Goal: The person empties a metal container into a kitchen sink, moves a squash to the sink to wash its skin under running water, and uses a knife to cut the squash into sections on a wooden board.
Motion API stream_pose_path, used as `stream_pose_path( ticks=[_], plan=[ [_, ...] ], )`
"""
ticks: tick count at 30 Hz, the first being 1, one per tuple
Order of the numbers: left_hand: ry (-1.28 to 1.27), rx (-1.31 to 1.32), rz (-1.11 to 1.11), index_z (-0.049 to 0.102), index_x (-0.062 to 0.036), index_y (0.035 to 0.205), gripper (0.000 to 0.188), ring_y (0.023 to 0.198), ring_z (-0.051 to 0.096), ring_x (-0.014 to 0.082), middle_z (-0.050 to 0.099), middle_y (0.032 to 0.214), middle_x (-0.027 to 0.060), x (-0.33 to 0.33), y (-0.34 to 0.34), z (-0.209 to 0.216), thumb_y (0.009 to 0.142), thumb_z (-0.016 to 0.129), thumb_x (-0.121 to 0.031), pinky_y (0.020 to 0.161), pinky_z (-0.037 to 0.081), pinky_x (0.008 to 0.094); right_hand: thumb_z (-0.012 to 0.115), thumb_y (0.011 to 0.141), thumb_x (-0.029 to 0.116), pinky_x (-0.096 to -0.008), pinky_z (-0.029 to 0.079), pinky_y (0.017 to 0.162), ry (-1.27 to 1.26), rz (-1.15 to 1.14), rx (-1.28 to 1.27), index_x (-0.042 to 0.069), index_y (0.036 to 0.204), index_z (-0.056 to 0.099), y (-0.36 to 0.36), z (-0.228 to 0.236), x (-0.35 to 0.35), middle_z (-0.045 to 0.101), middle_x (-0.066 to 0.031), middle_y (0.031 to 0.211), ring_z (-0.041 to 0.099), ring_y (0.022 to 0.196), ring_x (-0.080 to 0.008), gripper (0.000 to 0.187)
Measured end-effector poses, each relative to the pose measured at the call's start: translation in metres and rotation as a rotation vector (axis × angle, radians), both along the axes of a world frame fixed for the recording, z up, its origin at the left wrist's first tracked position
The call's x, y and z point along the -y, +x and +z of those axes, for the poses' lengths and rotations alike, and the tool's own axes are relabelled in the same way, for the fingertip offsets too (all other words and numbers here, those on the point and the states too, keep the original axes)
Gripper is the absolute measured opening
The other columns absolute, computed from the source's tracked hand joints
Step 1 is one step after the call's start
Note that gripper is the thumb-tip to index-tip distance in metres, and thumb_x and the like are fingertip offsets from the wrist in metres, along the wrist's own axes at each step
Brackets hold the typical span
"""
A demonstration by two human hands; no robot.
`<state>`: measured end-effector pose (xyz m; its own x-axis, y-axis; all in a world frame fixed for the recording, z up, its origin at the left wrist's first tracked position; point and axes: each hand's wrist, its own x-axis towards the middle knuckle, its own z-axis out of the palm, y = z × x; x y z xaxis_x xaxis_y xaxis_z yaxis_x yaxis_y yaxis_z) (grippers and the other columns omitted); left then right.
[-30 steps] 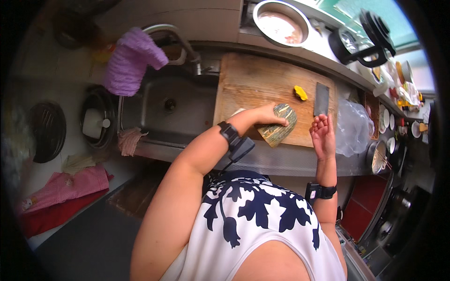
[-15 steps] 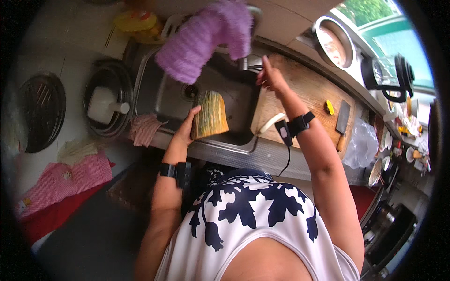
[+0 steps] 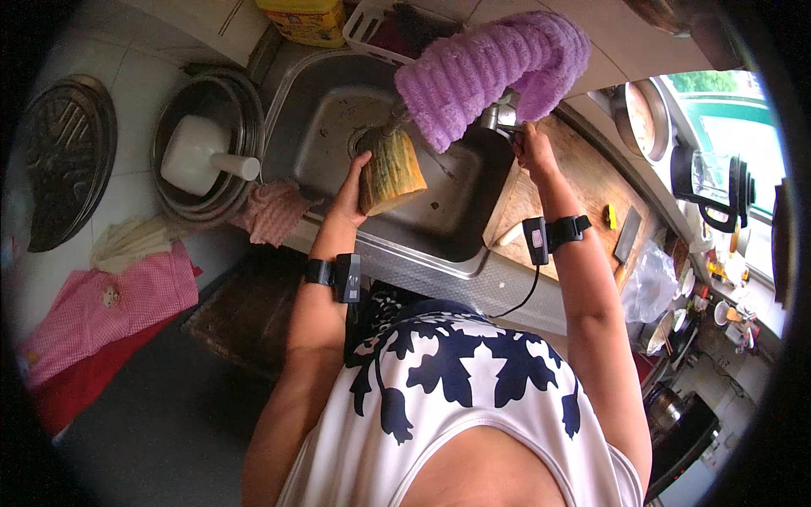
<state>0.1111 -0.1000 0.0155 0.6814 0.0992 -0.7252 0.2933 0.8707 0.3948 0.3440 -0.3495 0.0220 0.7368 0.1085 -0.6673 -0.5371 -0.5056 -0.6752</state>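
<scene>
My left hand (image 3: 346,190) is closed on the side of a cut chunk of pumpkin (image 3: 393,176) with green and orange striped skin. The chunk is tilted above the steel sink (image 3: 317,114). At the sink's far right, my right hand (image 3: 534,154) has its fingers closed on the metal handle (image 3: 507,129) of the tap. A fluffy purple cloth sleeve (image 3: 486,68) covers the tap's long spout. Just above the pumpkin is a greyish streak, possibly water; I cannot tell for certain.
Right of the sink lies a wooden chopping board (image 3: 583,182) with a cleaver (image 3: 628,232), a small yellow item (image 3: 610,216) and a pale peeled piece (image 3: 509,235). Stacked basins (image 3: 169,110) holding a white scoop (image 3: 198,156) stand left. A pink rag (image 3: 274,211) hangs over the sink's edge.
My right hand has gone from pointing a finger near the tap to closing on its handle. My left hand still holds the pumpkin, now tilted more. The whole view has shifted.
</scene>
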Motion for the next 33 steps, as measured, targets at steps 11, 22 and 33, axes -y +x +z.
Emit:
stream_pose_path(
  ticks=[11,22,33],
  plan=[
    [-0.032,-0.002,0.053,0.047,-0.0055,0.123,0.063,0.105,0.055,0.021,0.054,0.117,0.0089,-0.006,0.002,-0.018,0.08,0.059,-0.049,0.088,0.046,0.0347,0.042,0.088,0.035,-0.0293,0.028,0.038,0.053,-0.165,-0.01,0.01,0.062,0.047,-0.006,-0.002,-0.004,0.047,-0.0042,0.051,0.039,0.039,-0.0155,0.036],
    [-0.046,-0.035,0.087,0.045,-0.0047,0.126,0.068,0.105,0.056,0.021,0.055,0.118,0.0104,-0.009,-0.002,-0.021,0.078,0.06,-0.051,0.088,0.047,0.0342,0.033,0.087,0.065,-0.0274,0.034,0.043,0.429,-0.323,-0.103,0.007,0.076,0.053,-0.049,-0.021,-0.008,0.055,-0.0067,0.06,0.047,0.046,-0.0153,0.063],
    [0.046,0.072,-0.007,0.032,-0.0106,0.134,0.064,0.108,0.053,0.0221,0.049,0.122,0.0107,-0.001,-0.012,-0.04,0.084,0.058,-0.042,0.086,0.048,0.0348,0.042,0.095,0.023,-0.0396,0.037,0.096,0.167,0.881,0.436,0.001,0.124,0.047,-0.113,-0.025,-0.175,0.042,-0.0213,0.132,0.044,0.12,-0.0333,0.038]
  ],
)
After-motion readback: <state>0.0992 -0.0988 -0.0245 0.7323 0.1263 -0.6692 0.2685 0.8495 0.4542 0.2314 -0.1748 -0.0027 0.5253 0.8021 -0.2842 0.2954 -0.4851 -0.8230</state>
